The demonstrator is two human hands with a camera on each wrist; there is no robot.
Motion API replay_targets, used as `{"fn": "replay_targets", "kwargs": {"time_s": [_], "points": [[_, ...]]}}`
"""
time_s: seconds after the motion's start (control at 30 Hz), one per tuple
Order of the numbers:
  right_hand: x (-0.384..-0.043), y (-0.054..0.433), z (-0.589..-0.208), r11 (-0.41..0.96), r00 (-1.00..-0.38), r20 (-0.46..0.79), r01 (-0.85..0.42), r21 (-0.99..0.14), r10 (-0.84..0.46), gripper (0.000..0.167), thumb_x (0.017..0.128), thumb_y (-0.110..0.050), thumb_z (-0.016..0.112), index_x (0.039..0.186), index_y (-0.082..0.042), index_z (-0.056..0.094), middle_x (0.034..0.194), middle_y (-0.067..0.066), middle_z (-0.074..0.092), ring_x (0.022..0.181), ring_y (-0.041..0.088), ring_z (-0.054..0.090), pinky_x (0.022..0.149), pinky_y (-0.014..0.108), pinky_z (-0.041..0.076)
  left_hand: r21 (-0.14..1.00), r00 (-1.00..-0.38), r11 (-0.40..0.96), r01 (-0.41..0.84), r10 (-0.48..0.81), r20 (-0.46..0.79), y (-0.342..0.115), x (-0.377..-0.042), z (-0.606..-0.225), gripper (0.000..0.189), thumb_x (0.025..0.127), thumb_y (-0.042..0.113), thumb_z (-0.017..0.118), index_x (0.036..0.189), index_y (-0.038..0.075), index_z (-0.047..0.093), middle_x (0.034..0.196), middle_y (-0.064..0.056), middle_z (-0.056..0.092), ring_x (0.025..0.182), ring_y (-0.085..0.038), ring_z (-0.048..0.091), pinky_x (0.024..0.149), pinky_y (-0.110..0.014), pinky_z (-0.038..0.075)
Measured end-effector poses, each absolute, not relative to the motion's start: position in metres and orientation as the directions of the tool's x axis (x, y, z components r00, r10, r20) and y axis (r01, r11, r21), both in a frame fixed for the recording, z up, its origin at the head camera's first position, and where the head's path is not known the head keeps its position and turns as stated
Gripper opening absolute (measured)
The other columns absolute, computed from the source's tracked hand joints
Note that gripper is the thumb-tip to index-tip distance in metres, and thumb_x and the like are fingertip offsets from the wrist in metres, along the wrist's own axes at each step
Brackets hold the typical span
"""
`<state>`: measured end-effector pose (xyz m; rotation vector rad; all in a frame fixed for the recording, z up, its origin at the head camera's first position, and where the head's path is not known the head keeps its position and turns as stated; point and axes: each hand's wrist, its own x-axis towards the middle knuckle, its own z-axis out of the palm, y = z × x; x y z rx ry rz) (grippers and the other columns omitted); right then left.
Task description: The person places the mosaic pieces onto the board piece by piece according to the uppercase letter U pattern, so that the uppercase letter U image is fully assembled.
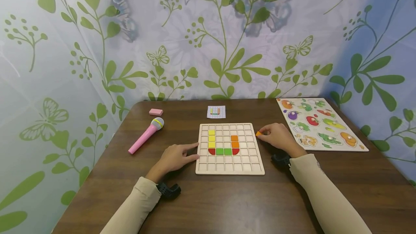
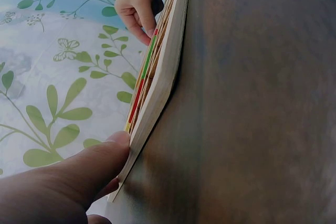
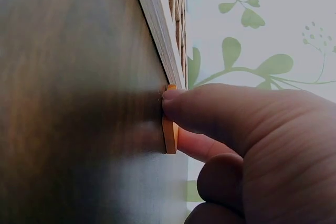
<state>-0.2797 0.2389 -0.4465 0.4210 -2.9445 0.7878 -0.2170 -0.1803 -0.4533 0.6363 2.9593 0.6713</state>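
Note:
A square wooden grid board (image 1: 230,168) lies at the middle of the table. Set in its cells are yellow tiles (image 1: 212,138), orange tiles (image 1: 234,141), green tiles (image 1: 224,151) and red rounded pieces (image 1: 235,151), forming a U shape. My left hand (image 1: 174,158) rests at the board's left side, thumb and forefinger extended and touching its edge. Just off the right edge, my right hand (image 1: 278,136) pinches a small orange tile (image 3: 169,135) between thumb and forefinger. In the right wrist view that tile is upright on its side near the board's corner, partly covered by the thumb.
A small pattern card (image 1: 216,112) showing a similar U lies behind the board. To the left are a pink toy microphone (image 1: 144,138) and a pink block (image 1: 156,112). A vegetable peg puzzle (image 1: 320,124) lies at the right. A patterned curtain (image 1: 208,46) hangs behind the table.

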Motion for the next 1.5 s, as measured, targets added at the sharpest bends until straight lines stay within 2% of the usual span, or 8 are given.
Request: {"fn": "replay_targets", "kwargs": {"time_s": [0.5, 0.87, 1.23, 1.5], "points": [[-0.281, 0.234, -0.440, 0.816, -0.936, 0.214, -0.349, -0.461, -0.279, 0.026, 0.091, -0.027, 0.078, 0.105, -0.005, 0.080, 0.058, -0.001, 0.047, 0.053, 0.017, 0.042, 0.054, 0.033, 0.033, 0.424, -0.916, 0.823, 0.379, 0.399, 0.045, -0.181, -0.217, -0.452, 0.056, 0.094, 0.055, 0.068, 0.145, 0.034, 0.060, 0.055, 0.008, 0.038, 0.048, -0.009, 0.031, 0.049, -0.028, 0.027], [-0.287, 0.206, -0.432, 0.797, -0.928, 0.166, -0.372, -0.476, -0.334, 0.027, 0.092, -0.025, 0.076, 0.111, -0.006, 0.079, 0.056, -0.001, 0.042, 0.050, 0.015, 0.035, 0.052, 0.032, 0.032, 0.425, -0.914, 0.820, 0.383, 0.403, 0.045, -0.181, -0.217, -0.453, 0.057, 0.094, 0.055, 0.068, 0.146, 0.033, 0.059, 0.055, 0.008, 0.038, 0.048, -0.009, 0.032, 0.049, -0.028, 0.027], [-0.300, 0.175, -0.426, 0.776, -0.896, 0.097, -0.426, -0.466, -0.434, 0.027, 0.091, -0.028, 0.078, 0.111, -0.010, 0.080, 0.067, -0.002, 0.059, 0.058, 0.016, 0.045, 0.055, 0.031, 0.038, 0.423, -0.915, 0.822, 0.380, 0.402, 0.041, -0.181, -0.217, -0.452, 0.057, 0.094, 0.056, 0.067, 0.146, 0.033, 0.059, 0.057, 0.008, 0.039, 0.049, -0.009, 0.032, 0.049, -0.028, 0.027], [-0.312, 0.161, -0.424, 0.738, -0.847, 0.053, -0.489, -0.464, -0.528, 0.025, 0.092, -0.029, 0.078, 0.112, -0.013, 0.080, 0.068, -0.002, 0.057, 0.060, 0.016, 0.045, 0.057, 0.031, 0.037, 0.423, -0.914, 0.821, 0.384, 0.404, 0.045, -0.181, -0.217, -0.451, 0.057, 0.094, 0.056, 0.068, 0.145, 0.033, 0.060, 0.056, 0.008, 0.039, 0.049, -0.009, 0.032, 0.049, -0.028, 0.027]]}}
